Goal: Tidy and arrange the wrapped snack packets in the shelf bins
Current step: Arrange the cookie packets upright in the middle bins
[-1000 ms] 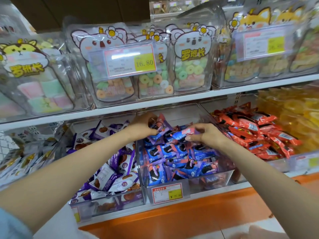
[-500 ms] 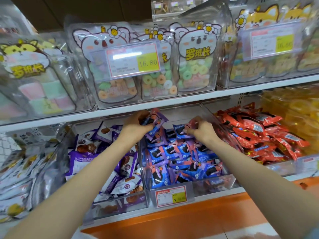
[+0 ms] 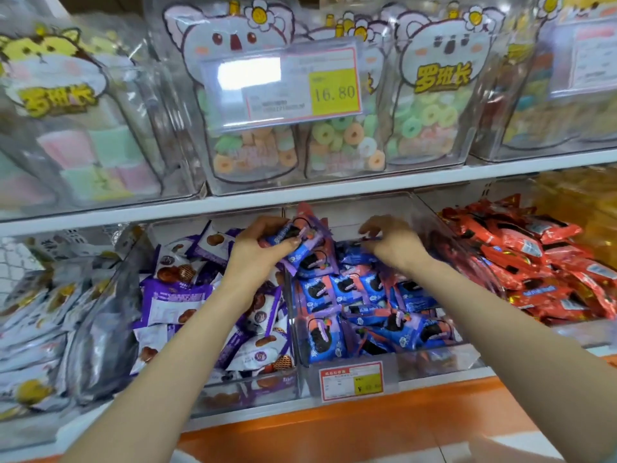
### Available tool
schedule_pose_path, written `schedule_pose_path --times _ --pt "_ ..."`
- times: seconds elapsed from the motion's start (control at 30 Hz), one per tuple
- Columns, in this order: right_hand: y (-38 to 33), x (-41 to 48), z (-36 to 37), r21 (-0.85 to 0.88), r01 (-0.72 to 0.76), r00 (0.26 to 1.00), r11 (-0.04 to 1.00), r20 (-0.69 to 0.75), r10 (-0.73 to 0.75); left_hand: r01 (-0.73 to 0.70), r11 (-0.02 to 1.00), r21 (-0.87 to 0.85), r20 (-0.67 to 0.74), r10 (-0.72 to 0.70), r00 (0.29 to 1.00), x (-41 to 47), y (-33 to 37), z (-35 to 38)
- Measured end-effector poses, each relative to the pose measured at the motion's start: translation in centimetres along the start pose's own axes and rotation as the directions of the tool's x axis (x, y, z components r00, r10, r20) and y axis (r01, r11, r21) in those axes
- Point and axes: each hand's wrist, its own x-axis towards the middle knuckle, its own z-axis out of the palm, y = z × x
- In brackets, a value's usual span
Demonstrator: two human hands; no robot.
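A clear middle bin [image 3: 430,360] on the lower shelf holds several blue and purple wrapped snack packets [image 3: 364,309]. My left hand [image 3: 258,250] grips a small stack of these blue packets [image 3: 298,237] above the bin's back left corner. My right hand [image 3: 392,243] reaches into the back of the same bin, fingers curled down onto the packets there; whether it pinches one is hidden.
A bin of purple and white packets [image 3: 180,295] stands left of the middle bin, red packets [image 3: 531,259] lie in the bin to the right. Silver packets [image 3: 40,329] fill the far left. The upper shelf [image 3: 334,192] with candy bags [image 3: 430,105] hangs close above my hands.
My left hand has lifted its blue packets a little higher and nearer the shelf edge. My right hand has moved deeper toward the bin's back. The view has moved closer.
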Motion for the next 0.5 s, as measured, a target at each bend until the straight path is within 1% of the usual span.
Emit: schedule_pose_path --times 0.03,0.07,0.1,0.13,0.17,0.2,0.27,0.33,0.43,0.5 --pt "-0.6 -0.4 -0.2 0.111 0.022 0.992 0.994 0.123 -0.035 0.008 1.000 -0.002 -0.004 -0.008 1.000 -0.1 0.1 0.0" --pt "-1.3 -1.1 -0.3 0.224 0.011 0.954 0.974 0.291 -0.078 0.016 1.000 -0.004 -0.009 -0.016 1.000 -0.1 0.1 0.0" --pt "-1.7 -1.8 -0.1 0.266 -0.010 0.889 0.964 0.445 -0.113 0.022 1.000 -0.009 -0.014 -0.022 1.000 -0.1 0.2 0.1" --pt "-2.0 -2.4 0.3 0.240 -0.011 0.813 0.971 0.567 -0.131 0.024 1.000 -0.015 -0.017 -0.024 1.000 -0.1 0.3 0.2" --pt "-2.2 -3.0 0.9 0.193 0.002 0.757 0.981 0.641 -0.127 0.025 0.999 -0.023 -0.019 -0.025 1.000 -0.2 0.4 0.4" --pt "-2.3 -3.4 1.6 0.155 0.012 0.736 0.988 0.668 -0.113 0.026 0.999 -0.025 -0.020 -0.026 0.999 -0.2 0.5 0.6" --pt "-2.2 -3.8 2.7 0.136 0.000 0.755 0.991 0.650 -0.089 0.022 1.000 -0.013 -0.024 -0.022 0.999 -0.4 0.7 0.9" --pt "-2.3 -4.0 2.8 0.167 -0.035 0.769 0.985 0.634 -0.081 0.014 1.000 0.004 -0.027 -0.014 1.000 -0.4 0.8 1.1" --pt "-2.6 -4.5 2.8 0.234 -0.078 0.762 0.969 0.641 -0.093 0.011 1.000 0.020 -0.016 -0.011 1.000 -0.3 0.7 1.4" --pt "-2.9 -4.5 2.4 0.268 -0.078 0.805 0.960 0.585 -0.098 0.013 1.000 0.020 -0.005 -0.013 1.000 -0.3 0.6 1.5"
